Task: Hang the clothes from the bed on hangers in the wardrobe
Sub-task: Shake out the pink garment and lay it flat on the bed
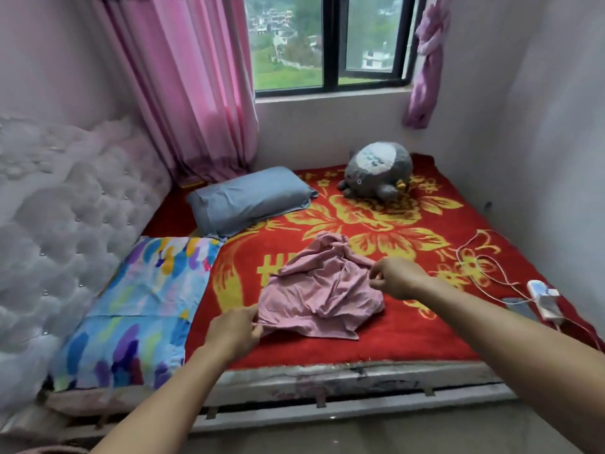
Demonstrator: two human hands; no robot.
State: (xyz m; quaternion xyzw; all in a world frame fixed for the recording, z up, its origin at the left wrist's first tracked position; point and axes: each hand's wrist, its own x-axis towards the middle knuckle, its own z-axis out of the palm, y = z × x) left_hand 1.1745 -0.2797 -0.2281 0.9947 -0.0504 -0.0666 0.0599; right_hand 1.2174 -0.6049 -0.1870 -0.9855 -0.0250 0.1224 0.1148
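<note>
Crumpled between the two hands, on the red blanket (409, 339) of the bed (327, 381): the pink garment (320, 290). Pinched at its near left hem by the left hand (234, 332), thumb and fingers curled round the fabric. Caught at its right edge by the right hand (397, 278), fingertips drawn together on a fold. Both arms stretched forward over the bed's near edge.

Just beyond the left hand, half covered by the garment: yellow lettering (268, 268) woven into the blanket, too hidden to read. Around it, large yellow flowers.

Left of the left hand, lying flat on the bed: a multicoloured pillow (137, 306). Beyond that, further from the hands, a blue pillow (248, 199). Further left, a tufted headboard (65, 208).

Well beyond the right hand, near the wall: a grey plush toy (379, 168). Right of the right hand, loose white cables (484, 267) running to a white charger (543, 299) on the blanket.

Far beyond both hands, a pink curtain (196, 93) beside a window (330, 40).
</note>
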